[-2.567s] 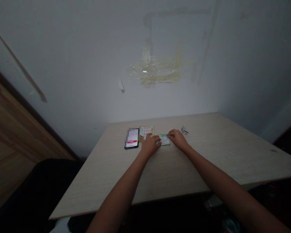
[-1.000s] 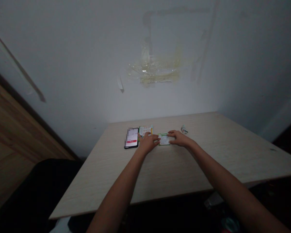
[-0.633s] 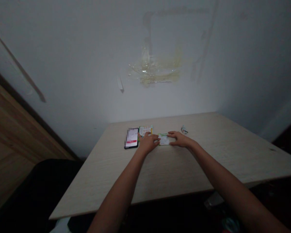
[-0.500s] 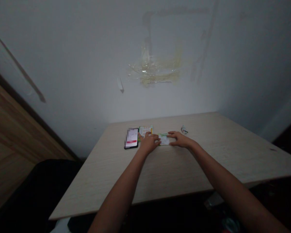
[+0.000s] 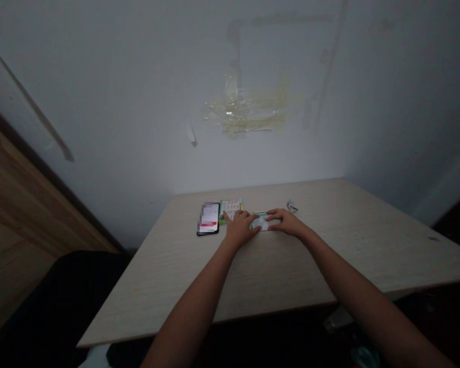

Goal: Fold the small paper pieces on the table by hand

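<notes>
A small white and green printed paper or flat packet (image 5: 259,221) lies on the table between my hands; its exact kind is too small to tell. My left hand (image 5: 241,228) rests over its left end, fingers spread, with the thumb and a fingertip touching it. On its right end is my right hand (image 5: 287,223), its fingers stretched along the upper part and the thumb near the lower edge. Just beyond my left hand lies a green and white printed leaflet (image 5: 230,205), partly covered by the fingers. Left of that is a phone (image 5: 209,220) with a lit screen.
A small crumpled wrapper (image 5: 292,206) sits beyond my right hand. The pale wooden table (image 5: 168,271) meets a wall (image 5: 138,128) with old tape (image 5: 249,120) on it. Wooden boards (image 5: 19,204) stand at the left; below the table edge it is dark.
My left hand has shifted slightly right, farther over the printed paper, and its thumb now reaches nearer the paper's middle. My right hand stays almost in place.
</notes>
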{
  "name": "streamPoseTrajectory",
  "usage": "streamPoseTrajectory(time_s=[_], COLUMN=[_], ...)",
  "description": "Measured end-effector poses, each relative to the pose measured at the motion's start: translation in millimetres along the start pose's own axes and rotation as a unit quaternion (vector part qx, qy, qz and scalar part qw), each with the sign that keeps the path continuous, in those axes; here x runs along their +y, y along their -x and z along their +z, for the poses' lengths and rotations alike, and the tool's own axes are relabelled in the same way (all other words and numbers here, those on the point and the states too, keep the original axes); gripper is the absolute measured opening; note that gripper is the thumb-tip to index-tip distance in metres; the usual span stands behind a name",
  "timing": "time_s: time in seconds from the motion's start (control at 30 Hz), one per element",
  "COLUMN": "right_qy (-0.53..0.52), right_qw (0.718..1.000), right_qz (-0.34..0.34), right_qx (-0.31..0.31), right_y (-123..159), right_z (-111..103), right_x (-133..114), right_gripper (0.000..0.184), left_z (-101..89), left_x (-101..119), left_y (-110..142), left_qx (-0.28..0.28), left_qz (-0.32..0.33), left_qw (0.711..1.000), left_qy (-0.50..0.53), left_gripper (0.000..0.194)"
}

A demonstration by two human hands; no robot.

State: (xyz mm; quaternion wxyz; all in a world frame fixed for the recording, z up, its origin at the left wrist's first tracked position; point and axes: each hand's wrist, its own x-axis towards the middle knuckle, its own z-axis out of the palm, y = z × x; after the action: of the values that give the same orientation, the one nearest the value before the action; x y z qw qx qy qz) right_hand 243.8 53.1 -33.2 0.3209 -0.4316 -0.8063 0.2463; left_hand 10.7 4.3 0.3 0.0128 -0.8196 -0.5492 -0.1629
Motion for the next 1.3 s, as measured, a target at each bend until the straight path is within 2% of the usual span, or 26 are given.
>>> streamPoseTrajectory(time_s=[0.2,0.37,0.53,0.87,1.3], right_qy=[-0.004,-0.009,0.012,0.06,0.135], right_qw=[1.0,1.0,1.0,0.996,0.987], right_qz=[-0.019,-0.025,-0.007,0.023,0.035], right_qx=[-0.003,-0.003,0.025,0.057,0.077], right_y=[1.6,3.0,2.5,-7.5,-19.2], right_z=[-3.0,-2.7,-0.6,2.4,10.1], right_x=[-2.3,-2.1,-4.7,-10.6,-3.7], right_gripper=[0.012,0.014,0.015,0.015,0.022], left_z=[-0.8,1.6,2.5,2.3,2.1], left_x=[-2.3,-1.8,-2.1,-2.4,-2.9], left_y=[4.2,5.3,5.4,4.7,4.9], left_qx=[-0.004,-0.021,-0.037,-0.037,-0.033], left_qz=[0.008,-0.005,-0.02,-0.021,-0.015], left_qw=[1.0,1.0,0.999,0.999,0.999], left_qy=[0.001,0.006,-0.005,0.006,0.006], left_gripper=[0.036,0.037,0.039,0.04,0.039])
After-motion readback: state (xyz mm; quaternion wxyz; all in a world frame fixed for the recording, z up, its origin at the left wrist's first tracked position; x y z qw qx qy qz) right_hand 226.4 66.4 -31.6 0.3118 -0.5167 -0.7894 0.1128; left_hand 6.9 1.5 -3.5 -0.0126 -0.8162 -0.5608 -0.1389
